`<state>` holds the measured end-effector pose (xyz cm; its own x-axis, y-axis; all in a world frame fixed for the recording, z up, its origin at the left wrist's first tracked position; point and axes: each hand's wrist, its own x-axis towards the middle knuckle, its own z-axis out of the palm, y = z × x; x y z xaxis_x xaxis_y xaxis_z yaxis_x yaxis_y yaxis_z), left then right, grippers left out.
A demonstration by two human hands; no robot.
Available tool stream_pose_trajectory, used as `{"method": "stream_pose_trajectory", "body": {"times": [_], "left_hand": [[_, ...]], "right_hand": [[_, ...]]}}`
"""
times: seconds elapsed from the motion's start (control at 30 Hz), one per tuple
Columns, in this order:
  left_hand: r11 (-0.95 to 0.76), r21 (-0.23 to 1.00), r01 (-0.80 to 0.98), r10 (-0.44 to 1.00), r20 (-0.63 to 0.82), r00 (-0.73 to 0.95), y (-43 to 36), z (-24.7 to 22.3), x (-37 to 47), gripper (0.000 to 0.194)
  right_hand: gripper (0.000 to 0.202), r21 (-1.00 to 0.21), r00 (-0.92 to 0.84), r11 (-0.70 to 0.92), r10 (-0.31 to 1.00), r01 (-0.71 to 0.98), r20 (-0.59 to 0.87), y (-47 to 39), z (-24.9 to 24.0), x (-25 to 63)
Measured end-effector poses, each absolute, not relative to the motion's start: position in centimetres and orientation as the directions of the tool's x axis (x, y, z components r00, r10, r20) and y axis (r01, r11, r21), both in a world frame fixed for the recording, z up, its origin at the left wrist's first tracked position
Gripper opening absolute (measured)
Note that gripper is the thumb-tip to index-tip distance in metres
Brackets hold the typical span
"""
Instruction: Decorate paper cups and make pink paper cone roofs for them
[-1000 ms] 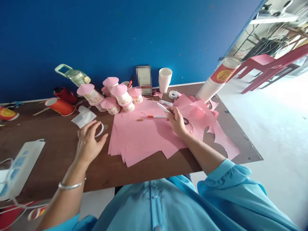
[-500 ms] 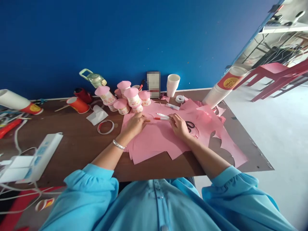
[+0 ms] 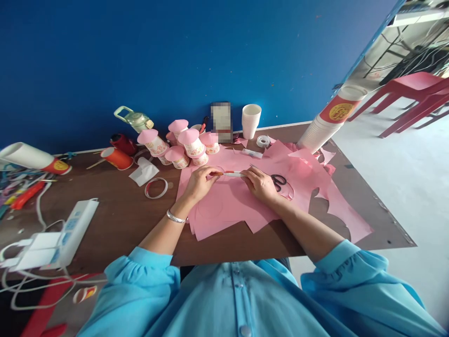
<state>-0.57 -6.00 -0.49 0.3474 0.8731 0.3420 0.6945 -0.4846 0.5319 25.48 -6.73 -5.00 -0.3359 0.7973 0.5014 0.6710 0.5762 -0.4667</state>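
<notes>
My left hand [image 3: 201, 183] is closed in a pinch on a small brown-orange piece [image 3: 218, 173] above the pink paper sheets [image 3: 224, 206]. My right hand [image 3: 261, 185] pinches a slim red-and-white pen [image 3: 232, 173], held level and pointing left. Its red end meets the brown-orange piece. A second thin tip shows by the right fingers, though its shape is partly hidden. Beside the right hand lie black-handled scissors [image 3: 278, 181], their blades out of sight. Paper cups with pink cone roofs [image 3: 189, 137] stand in a group behind my left hand.
A glue-like white tube [image 3: 252, 153], a tape roll [image 3: 263, 141] and stacked white cups [image 3: 251, 122] are at the back. A tall cup stack [image 3: 331, 120] leans at right. On the left are a tape ring [image 3: 156, 188], an orange cup [image 3: 117, 158] and a power strip [image 3: 75, 229].
The gap between my hands has closed: the red-and-white pen now touches the brown-orange piece in my left fingers. The second white tip has dropped mostly out of sight. The view has shifted slightly.
</notes>
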Motion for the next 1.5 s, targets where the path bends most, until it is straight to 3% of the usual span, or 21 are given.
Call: {"method": "stream_pose_trajectory", "body": {"times": [0.27,0.47,0.53,0.63,0.8,0.9,1.03,1.13,1.3,1.5], "left_hand": [[-0.665,0.498,0.557,0.746,0.476,0.466,-5.9,-0.7,0.2,0.009],[-0.716,0.439,0.542,0.698,0.465,0.545,-6.2,-0.7,0.4,0.01],[-0.709,0.438,0.553,0.705,0.453,0.546,-6.5,-0.4,0.3,0.019],[-0.646,0.438,0.625,0.76,0.45,0.47,-7.4,0.0,-0.8,0.049],[-0.383,0.549,0.743,0.912,0.351,0.21,-9.8,-0.3,-4.9,0.024],[-0.261,0.568,0.78,0.958,0.253,0.136,-12.1,-0.9,-6.7,0.021],[-0.164,0.568,0.806,0.979,0.193,0.063,-15.0,-1.2,-7.4,0.021],[-0.118,0.569,0.814,0.987,0.157,0.033,-16.3,-1.0,-7.2,0.025],[-0.027,0.506,0.862,1.0,0.013,0.024,-16.7,-0.1,-6.0,0.033],[0.025,0.355,0.934,0.989,-0.143,0.028,-17.5,1.2,-4.0,0.043]], "right_hand": [[0.03,-0.38,-0.423,0.634,0.752,0.674,0.505,-7.1,-4.6,25.8],[0.029,-0.415,-0.435,0.606,0.787,0.679,0.437,-7.5,-4.5,25.1],[0.026,-0.414,-0.436,0.606,0.787,0.679,0.436,-7.6,-4.2,24.9],[0.026,-0.405,-0.402,0.572,0.808,0.713,0.431,-6.8,-3.0,25.4],[0.026,-0.292,-0.274,0.363,0.912,0.885,0.306,-2.9,-0.9,28.1],[0.029,-0.201,-0.25,0.298,0.94,0.933,0.233,-1.1,-0.5,28.9],[0.03,-0.141,-0.354,0.399,0.897,0.906,0.264,-3.0,-0.8,27.8],[0.029,-0.114,-0.475,0.503,0.856,0.857,0.206,-6.3,-1.2,26.5],[0.037,0.025,-0.474,0.474,0.872,0.88,0.121,-8.2,-1.2,25.8],[0.042,0.075,-0.39,0.388,0.92,0.919,0.017,-6.4,-0.6,27.2]]}}
